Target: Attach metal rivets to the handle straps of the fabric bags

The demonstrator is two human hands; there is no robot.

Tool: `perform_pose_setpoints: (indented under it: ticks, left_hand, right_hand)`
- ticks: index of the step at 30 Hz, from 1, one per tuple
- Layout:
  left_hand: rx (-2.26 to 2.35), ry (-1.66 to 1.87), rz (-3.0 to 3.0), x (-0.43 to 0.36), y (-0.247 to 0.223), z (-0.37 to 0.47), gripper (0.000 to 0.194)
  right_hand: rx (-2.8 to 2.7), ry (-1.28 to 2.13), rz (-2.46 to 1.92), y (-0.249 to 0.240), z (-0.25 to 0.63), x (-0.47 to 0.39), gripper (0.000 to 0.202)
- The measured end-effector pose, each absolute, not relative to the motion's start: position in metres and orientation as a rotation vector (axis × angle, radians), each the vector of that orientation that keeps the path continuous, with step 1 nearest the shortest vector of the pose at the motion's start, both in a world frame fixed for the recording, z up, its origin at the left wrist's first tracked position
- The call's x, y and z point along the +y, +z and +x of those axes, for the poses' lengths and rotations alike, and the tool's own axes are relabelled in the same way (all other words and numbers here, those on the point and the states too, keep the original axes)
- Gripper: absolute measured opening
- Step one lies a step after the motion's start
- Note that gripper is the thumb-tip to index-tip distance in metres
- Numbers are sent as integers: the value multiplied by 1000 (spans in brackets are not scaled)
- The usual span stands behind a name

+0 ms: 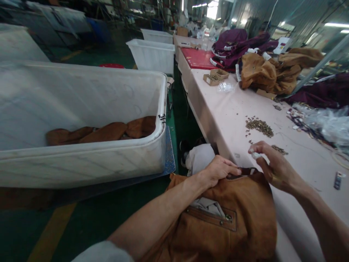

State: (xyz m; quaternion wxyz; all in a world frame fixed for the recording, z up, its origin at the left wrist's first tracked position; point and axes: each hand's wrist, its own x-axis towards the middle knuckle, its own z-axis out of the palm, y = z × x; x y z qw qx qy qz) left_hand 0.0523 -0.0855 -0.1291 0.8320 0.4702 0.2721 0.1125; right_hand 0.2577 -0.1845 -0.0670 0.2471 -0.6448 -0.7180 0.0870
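- The brown bag [253, 211] lies at the near edge of the table [218, 120], right of centre, in front of you. Its pocket opening [207, 214] faces up, with pale cloth [209, 206] showing in it.
- Your left hand [222, 169] reaches across the bag and has its thumb and fingers clamped on the bag's far edge.
- Your right hand [272, 169] is at the right end of that same edge, thumb and forefinger curled. A small whitish thing [255, 155] shows by the fingertips; you cannot tell from here whether they are pinched on it.
- Just beyond your right hand, a heap of small brass-coloured pieces [259, 126] lies loose on the table, with a smaller heap [279, 149] nearer you.
- To your right lie a small dark strip [338, 181] and, farther off, clear plastic bags [332, 123].
- Farther along the table you have open cardboard boxes [214, 78], crumpled clear plastic [225, 87], brown goods [259, 72], purple goods [231, 40] and a red surface [197, 58].
- On your left stands a large white bin [81, 160] with brown pieces [106, 133] inside; smaller white bins [155, 54] stand beyond it.
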Motion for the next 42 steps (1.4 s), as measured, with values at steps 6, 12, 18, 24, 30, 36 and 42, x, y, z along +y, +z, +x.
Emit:
perform_pose_setpoints:
  ticks: [6, 12, 18, 24, 30, 36, 42]
  left_hand:
    - [499, 134, 945, -79, -129, 52, 37]
    - [550, 75, 884, -82, -127, 56, 32]
    - [530, 109, 845, -84, -127, 56, 32]
    - [540, 125, 842, -87, -129, 56, 34]
    - [518, 214, 932, -94, -127, 54, 35]
    - [565, 413, 1178, -100, -125, 51, 36]
    - [582, 464, 1391, -103, -125, 50, 30]
  right_hand:
    - [-1937, 452, -1585, -87, 225, -216, 18]
    - [-1945, 381, -1573, -99, 232, -225, 21]
    - [-1981, 279, -1568, -102, 231, -227, 23]
    - [-1973, 329, -1538, -98, 227, -228, 20]
    - [-1900, 452, -1499, -91, 226, -230, 15]
    - [-1678, 622, -1604, -91, 229, -232, 8]
    - [-1510, 606, -1742, -92, 226, -237, 7]
